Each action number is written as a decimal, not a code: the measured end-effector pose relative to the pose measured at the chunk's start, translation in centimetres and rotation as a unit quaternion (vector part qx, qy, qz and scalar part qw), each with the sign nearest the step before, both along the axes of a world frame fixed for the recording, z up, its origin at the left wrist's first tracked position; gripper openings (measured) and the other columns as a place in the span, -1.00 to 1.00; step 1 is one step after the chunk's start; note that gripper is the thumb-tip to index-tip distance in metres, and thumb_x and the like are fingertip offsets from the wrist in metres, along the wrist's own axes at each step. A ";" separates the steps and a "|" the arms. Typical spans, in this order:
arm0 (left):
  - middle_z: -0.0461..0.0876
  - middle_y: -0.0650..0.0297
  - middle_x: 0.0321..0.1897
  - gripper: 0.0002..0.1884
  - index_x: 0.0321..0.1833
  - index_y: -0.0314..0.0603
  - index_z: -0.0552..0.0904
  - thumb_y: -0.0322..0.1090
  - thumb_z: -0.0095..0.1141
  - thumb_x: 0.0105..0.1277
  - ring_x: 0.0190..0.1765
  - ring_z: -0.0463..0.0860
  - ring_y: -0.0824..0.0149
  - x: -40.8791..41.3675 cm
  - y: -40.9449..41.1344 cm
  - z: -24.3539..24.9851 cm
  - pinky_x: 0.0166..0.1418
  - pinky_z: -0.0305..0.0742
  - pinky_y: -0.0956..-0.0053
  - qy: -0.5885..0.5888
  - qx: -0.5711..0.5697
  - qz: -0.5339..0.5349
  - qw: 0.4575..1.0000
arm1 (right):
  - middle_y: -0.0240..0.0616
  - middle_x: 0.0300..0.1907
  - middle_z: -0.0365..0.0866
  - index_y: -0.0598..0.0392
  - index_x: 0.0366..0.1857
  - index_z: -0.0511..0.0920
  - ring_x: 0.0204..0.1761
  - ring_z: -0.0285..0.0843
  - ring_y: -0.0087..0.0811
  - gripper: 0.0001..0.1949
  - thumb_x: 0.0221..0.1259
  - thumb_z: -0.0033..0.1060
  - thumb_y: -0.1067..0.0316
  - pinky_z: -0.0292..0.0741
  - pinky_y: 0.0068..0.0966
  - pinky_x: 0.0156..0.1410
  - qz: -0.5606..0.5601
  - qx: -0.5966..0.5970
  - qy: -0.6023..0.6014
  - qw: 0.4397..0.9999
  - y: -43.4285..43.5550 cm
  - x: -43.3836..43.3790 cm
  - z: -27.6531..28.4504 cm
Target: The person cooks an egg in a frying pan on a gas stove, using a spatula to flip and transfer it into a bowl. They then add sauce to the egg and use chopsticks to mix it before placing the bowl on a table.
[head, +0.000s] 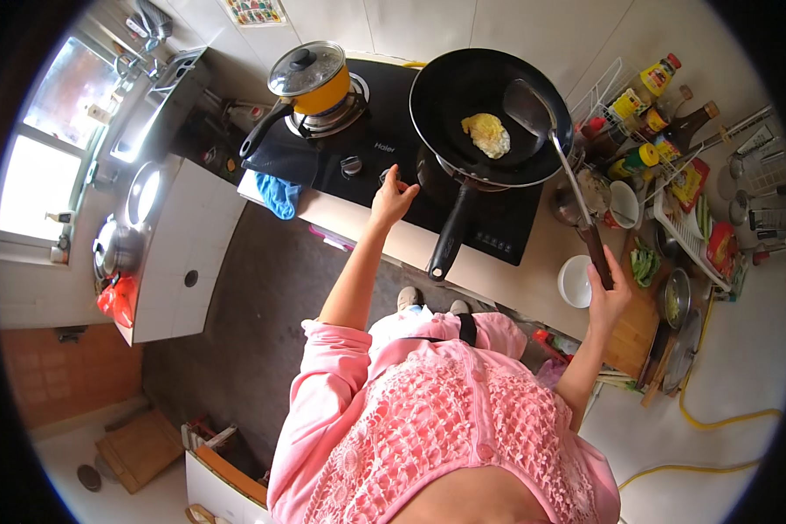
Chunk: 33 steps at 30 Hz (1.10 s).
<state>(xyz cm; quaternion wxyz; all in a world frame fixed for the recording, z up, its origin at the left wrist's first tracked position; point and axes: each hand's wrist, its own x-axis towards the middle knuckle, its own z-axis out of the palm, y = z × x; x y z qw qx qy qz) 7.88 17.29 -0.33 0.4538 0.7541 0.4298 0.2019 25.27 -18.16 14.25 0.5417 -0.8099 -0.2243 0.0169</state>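
My right hand (pixel 608 295) grips the dark handle of a metal spatula (pixel 571 171), whose blade rests inside a black wok (pixel 452 85) on the right burner. Beside the blade, a fried egg (pixel 488 135), yellow and white, lies in the wok. My left hand (pixel 394 198) is at the right control knob (pixel 386 175) of the black Haier gas stove (pixel 367 160), fingers partly spread; whether it grips the knob is hard to see. The wok's black handle (pixel 453 229) points towards me. On the left burner stands a yellow saucepan (pixel 322 88) with a glass lid.
A white bowl (pixel 575 281) stands right of the stove, near a wooden cutting board (pixel 632 334) and leafy greens (pixel 644 262). Sauce bottles (pixel 655 78) fill a wire rack at the back right. A blue cloth (pixel 278 195) hangs over the counter's front edge. A metal pot (pixel 119 249) stands far left.
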 end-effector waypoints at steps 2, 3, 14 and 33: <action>0.69 0.16 -0.30 -0.18 0.40 -0.28 0.18 -0.09 0.24 0.13 -0.21 0.68 0.12 0.2 -0.2 0.1 -0.13 0.54 0.34 0.006 0.001 0.012 1.000 | -0.24 -0.06 0.65 0.20 0.07 0.56 -0.12 0.58 -0.54 -0.61 0.09 0.26 0.52 0.47 -0.63 -0.02 -0.004 0.014 -0.004 1.000 -0.1 0.0 0.0; 0.69 0.16 -0.30 -0.17 0.41 -0.27 0.16 -0.09 0.24 0.12 -0.19 0.67 0.10 0.3 -0.4 0.3 -0.12 0.54 0.33 0.010 0.002 0.018 1.000 | -0.23 -0.05 0.65 0.21 0.07 0.56 -0.11 0.58 -0.54 -0.61 0.09 0.26 0.52 0.47 -0.63 -0.01 -0.006 0.020 -0.006 1.000 -0.1 -0.1 0.0; 0.53 0.06 -0.22 -0.67 -0.03 0.00 0.46 -0.16 0.18 0.19 -0.13 0.58 -0.02 -0.6 0.6 0.9 -0.11 0.50 0.17 0.108 0.178 -0.005 0.978 | -0.23 -0.07 0.66 0.20 0.06 0.56 -0.12 0.59 -0.54 -0.60 0.07 0.27 0.53 0.48 -0.63 -0.02 -0.018 0.013 -0.007 1.000 -0.4 0.4 -0.9; 0.38 0.06 0.19 -0.73 -0.09 -0.13 0.59 -0.24 0.22 0.17 0.24 0.37 0.04 -2.5 -1.3 3.8 0.23 0.32 0.19 0.019 0.300 -0.163 0.940 | -0.26 -0.21 0.66 0.04 -0.02 0.64 -0.21 0.61 -0.34 -0.62 -0.01 0.27 0.59 0.49 -0.47 -0.10 0.001 -0.144 -0.252 0.957 -0.8 0.4 3.2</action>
